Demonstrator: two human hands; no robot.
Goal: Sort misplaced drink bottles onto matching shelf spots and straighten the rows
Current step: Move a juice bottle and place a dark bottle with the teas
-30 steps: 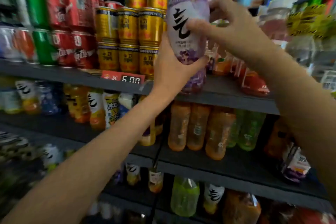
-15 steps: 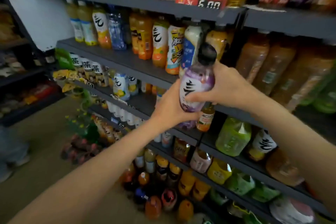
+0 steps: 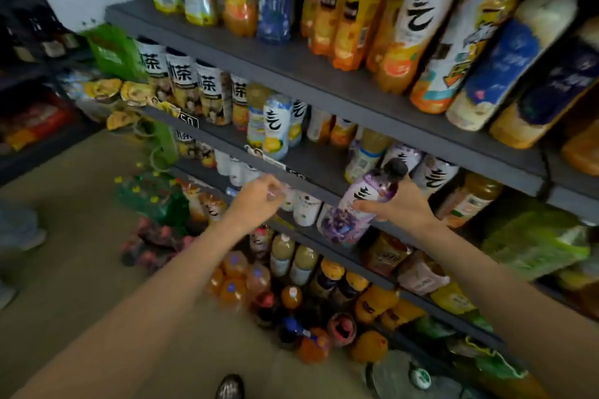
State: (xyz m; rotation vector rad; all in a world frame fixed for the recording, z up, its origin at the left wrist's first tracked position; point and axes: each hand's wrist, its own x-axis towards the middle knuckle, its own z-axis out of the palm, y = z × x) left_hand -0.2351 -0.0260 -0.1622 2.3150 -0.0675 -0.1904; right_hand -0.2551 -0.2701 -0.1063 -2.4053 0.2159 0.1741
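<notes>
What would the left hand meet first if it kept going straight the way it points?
Most likely the small white bottles on the shelf just beyond the left hand. Its fingertips sit at the shelf's front edge, though blur makes the depth unclear.

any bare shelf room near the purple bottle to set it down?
Yes: the dark shelf board is bare between the yellow-labelled bottle and the purple-and-white bottles, just above the purple bottle held by the right hand. The left hand hovers near that shelf's front edge. The upper shelf and floor stock are packed.
</notes>
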